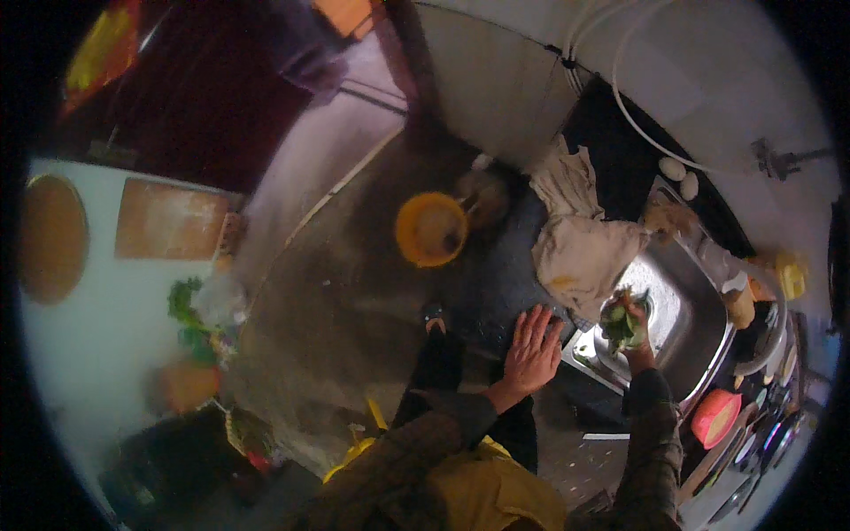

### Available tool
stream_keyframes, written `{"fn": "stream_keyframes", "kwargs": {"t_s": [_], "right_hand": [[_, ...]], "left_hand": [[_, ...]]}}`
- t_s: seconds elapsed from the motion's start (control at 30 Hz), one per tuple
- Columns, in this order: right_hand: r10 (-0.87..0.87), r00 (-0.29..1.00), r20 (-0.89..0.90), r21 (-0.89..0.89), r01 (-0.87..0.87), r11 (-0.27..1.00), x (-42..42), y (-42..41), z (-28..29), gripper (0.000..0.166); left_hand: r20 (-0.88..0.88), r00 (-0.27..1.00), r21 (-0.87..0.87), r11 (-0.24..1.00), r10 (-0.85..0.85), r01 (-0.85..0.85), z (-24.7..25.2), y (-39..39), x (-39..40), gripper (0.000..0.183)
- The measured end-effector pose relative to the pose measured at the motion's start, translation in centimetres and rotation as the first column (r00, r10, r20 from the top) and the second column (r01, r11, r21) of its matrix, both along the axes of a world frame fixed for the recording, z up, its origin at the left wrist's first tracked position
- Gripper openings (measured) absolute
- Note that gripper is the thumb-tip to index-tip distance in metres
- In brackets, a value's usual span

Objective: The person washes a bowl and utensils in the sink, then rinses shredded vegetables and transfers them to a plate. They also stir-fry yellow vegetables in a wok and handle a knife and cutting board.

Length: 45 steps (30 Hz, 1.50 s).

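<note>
My right hand point(639, 330) is over the stainless steel sink point(710, 315), its fingers closed around a clump of green leafy vegetable scraps point(619, 322). Some brownish bits show among the green. A few small green pieces point(583, 353) stick to the near left side of the sink. My left hand point(533, 350) holds nothing; its fingers are spread, palm down, by the dark counter surface point(508, 285) left of the sink. Whether the palm rests on that surface I cannot tell. A crumpled beige cloth point(584, 255) lies between the counter and the sink, just beyond both hands.
An orange-yellow bucket point(431, 229) stands on the floor point(332, 292) to the left. Two eggs point(672, 168) lie on the black ledge behind the sink. A curved faucet point(773, 338) rises at its right. A red bowl point(716, 419) and several utensils point(747, 445) sit close by.
</note>
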State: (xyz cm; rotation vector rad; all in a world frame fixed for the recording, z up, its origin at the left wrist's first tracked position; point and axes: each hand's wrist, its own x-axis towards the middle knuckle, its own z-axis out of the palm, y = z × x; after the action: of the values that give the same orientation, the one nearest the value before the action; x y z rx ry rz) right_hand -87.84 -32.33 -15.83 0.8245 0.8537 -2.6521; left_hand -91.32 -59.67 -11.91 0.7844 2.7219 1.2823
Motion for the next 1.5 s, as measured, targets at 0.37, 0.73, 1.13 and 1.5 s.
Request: {"fn": "stream_keyframes", "kwargs": {"t_s": [0.37, 0.73, 1.13, 1.5], "right_hand": [[-0.537, 0.835, -0.123, 0.233, 0.55, 0.802, 2.3, 0.7, 1.8, 0.031], [-0.664, 0.704, -0.252, 0.204, 0.709, 0.675, 1.5, 0.9, 5.7, 0.03], [-0.615, 0.55, -0.566, -0.125, 0.68, 0.723, -24.2, -15.9, 11.9, 0.042], [-0.911, 0.388, -0.139, -0.214, 0.887, 0.41, -38.6, -25.4, -8.9, 0.038]], "left_hand": [[0.13, 0.991, 0.093, 0.995, 0.021, -0.034, 4.7, -12.5, -3.7, 0.035], [0.394, 0.908, -0.015, 0.989, 0.142, -0.148, -3.5, -16.4, -15.7, 0.036], [0.562, 0.827, -0.242, 0.951, -0.026, 0.194, -14.7, -21.6, -36.6, 0.023], [0.73, 0.582, 0.172, 0.92, -0.359, 0.352, -35.8, -21.8, -42.8, 0.031]]}}
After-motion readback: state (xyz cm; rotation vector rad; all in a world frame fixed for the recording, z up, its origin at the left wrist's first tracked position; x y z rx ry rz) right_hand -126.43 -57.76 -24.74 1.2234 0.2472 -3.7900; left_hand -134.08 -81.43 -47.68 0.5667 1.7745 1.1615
